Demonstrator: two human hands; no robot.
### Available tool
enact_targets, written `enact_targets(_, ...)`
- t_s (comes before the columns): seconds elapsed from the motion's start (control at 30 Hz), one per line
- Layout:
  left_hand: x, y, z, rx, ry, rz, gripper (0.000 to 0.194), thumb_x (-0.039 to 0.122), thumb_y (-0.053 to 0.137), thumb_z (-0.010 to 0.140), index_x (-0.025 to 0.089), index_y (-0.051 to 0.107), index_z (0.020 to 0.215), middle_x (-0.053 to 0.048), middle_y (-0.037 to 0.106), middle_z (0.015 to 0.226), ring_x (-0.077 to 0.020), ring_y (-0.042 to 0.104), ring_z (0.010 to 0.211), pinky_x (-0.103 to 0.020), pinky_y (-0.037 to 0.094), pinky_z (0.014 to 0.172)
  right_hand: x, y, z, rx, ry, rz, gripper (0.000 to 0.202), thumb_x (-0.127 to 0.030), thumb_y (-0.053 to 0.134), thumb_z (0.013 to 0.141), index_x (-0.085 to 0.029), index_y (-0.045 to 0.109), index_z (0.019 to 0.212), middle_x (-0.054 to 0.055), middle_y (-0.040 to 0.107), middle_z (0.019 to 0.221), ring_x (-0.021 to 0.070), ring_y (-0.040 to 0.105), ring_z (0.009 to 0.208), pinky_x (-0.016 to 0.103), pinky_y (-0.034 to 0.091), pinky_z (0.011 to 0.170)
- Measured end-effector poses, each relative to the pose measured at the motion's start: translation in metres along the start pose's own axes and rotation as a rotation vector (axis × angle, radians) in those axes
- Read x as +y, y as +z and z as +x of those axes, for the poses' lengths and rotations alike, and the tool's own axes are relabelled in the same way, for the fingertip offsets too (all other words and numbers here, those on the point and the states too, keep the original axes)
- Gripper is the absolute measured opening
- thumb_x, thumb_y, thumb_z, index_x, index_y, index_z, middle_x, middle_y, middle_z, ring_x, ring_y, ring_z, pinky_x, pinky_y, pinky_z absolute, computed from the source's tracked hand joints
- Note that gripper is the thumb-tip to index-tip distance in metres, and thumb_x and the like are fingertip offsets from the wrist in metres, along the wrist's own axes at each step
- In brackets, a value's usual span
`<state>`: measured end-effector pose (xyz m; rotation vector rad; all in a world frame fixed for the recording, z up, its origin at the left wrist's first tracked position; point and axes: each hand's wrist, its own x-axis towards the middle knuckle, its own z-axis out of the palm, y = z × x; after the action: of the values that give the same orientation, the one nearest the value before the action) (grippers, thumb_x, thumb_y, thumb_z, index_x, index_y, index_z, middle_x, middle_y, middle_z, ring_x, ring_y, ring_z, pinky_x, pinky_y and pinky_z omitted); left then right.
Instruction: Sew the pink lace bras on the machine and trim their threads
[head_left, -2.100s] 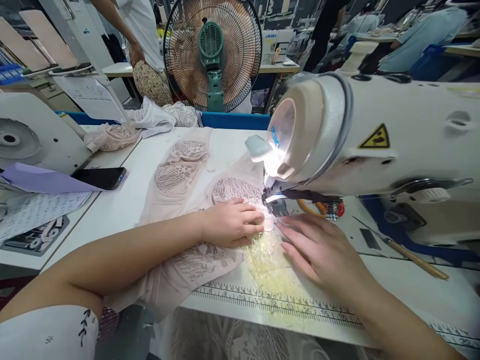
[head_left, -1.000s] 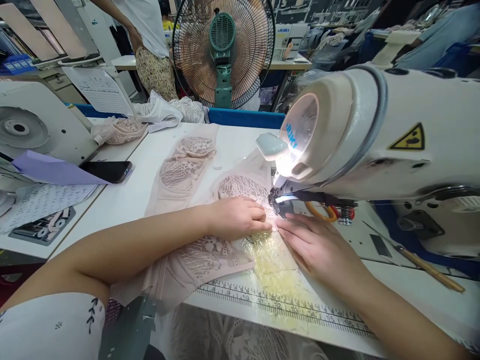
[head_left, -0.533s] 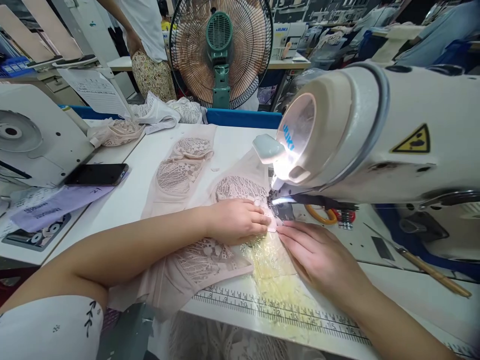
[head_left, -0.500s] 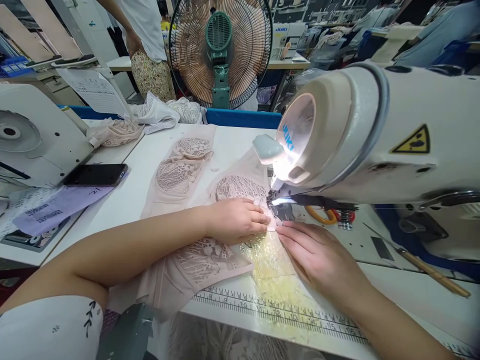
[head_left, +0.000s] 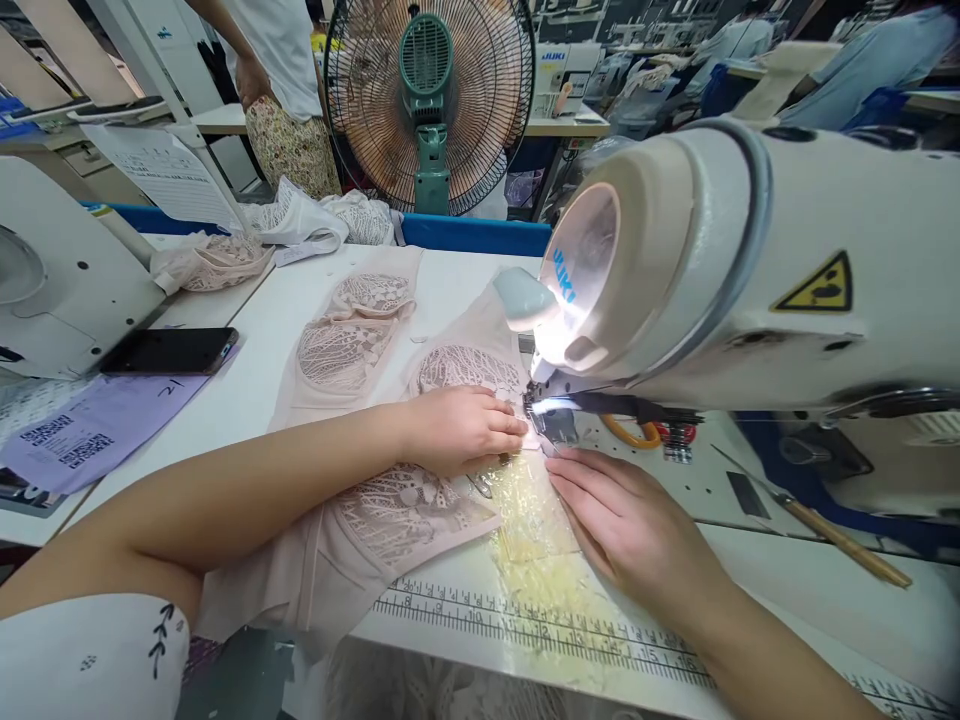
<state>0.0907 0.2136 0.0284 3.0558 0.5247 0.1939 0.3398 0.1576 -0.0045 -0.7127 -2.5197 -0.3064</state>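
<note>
My left hand (head_left: 461,428) lies flat on a pale pink lace bra piece (head_left: 469,368), its fingertips just left of the presser foot (head_left: 534,398) of a white sewing machine (head_left: 675,260). My right hand (head_left: 626,515) rests on the table, fingers stretched out and side by side. Its fingertips reach the fabric edge just below the foot; the thumb is hidden. Under my left wrist spreads another lace cup (head_left: 409,510), with more lace cups (head_left: 341,350) beyond the forearm. Yellowish clear tape (head_left: 536,570) covers the table between my hands.
A printed ruler (head_left: 540,632) runs along the front edge. Right of the needle lie an orange ring handle (head_left: 630,432) and a wooden-handled tool (head_left: 847,540). A phone (head_left: 171,350) sits on purple paper (head_left: 97,435) at left. Behind stand a fan (head_left: 427,150) and a person (head_left: 289,110).
The whole view has shifted slightly left. Both hands keep nearly the same place by the presser foot, and the fabric shows little movement beneath it.
</note>
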Motion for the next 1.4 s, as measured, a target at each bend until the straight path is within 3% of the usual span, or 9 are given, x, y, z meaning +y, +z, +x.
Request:
enact_targets(0.6, -0.013, 0.005, -0.001, 0.079, -0.024, 0.017, 0.031, 0.023, 0.047, 0.093, 0.015, 0.066, 0.116, -0.012, 0.067, 0.122, -0.0254, 0.062, 0.114, -0.043, 0.048, 0.097, 0.0, 0.002, -0.002, 0.018, 0.02, 0.033, 0.024, -0.009, 0.052, 0.09, -0.013, 0.07, 0.106, 0.009, 0.073, 0.106, 0.026, 0.063, 0.106, 0.042, 0.056, 0.09)
enact_targets(0.93, -0.021, 0.007, 0.002, 0.05, -0.076, 0.009, 0.033, 0.025, 0.044, 0.096, 0.014, 0.067, 0.116, -0.012, 0.064, 0.128, -0.0273, 0.058, 0.12, -0.046, 0.047, 0.099, 0.002, 0.002, -0.004, -0.003, 0.002, 0.051, 0.023, -0.009, 0.052, 0.09, -0.007, 0.069, 0.105, 0.011, 0.072, 0.107, 0.0278, 0.062, 0.108, 0.045, 0.057, 0.089)
enact_targets(1.2, -0.034, 0.006, 0.002, -0.01, -0.089, -0.029, 0.038, 0.01, 0.057, 0.084, 0.019, 0.065, 0.121, -0.007, 0.059, 0.134, -0.0258, 0.055, 0.125, -0.045, 0.042, 0.104, 0.001, 0.002, -0.003, 0.005, -0.003, 0.038, 0.023, -0.01, 0.053, 0.09, -0.011, 0.07, 0.105, 0.01, 0.072, 0.107, 0.0279, 0.063, 0.108, 0.044, 0.055, 0.091)
enact_targets(1.4, -0.039, 0.004, 0.004, -0.077, -0.136, -0.036, 0.04, 0.01, 0.052, 0.088, 0.021, 0.063, 0.124, -0.005, 0.056, 0.138, -0.0238, 0.048, 0.131, -0.044, 0.037, 0.109, 0.002, 0.004, -0.004, 0.001, -0.003, 0.044, 0.023, -0.01, 0.051, 0.091, -0.012, 0.068, 0.107, 0.009, 0.072, 0.108, 0.0276, 0.062, 0.108, 0.044, 0.054, 0.091)
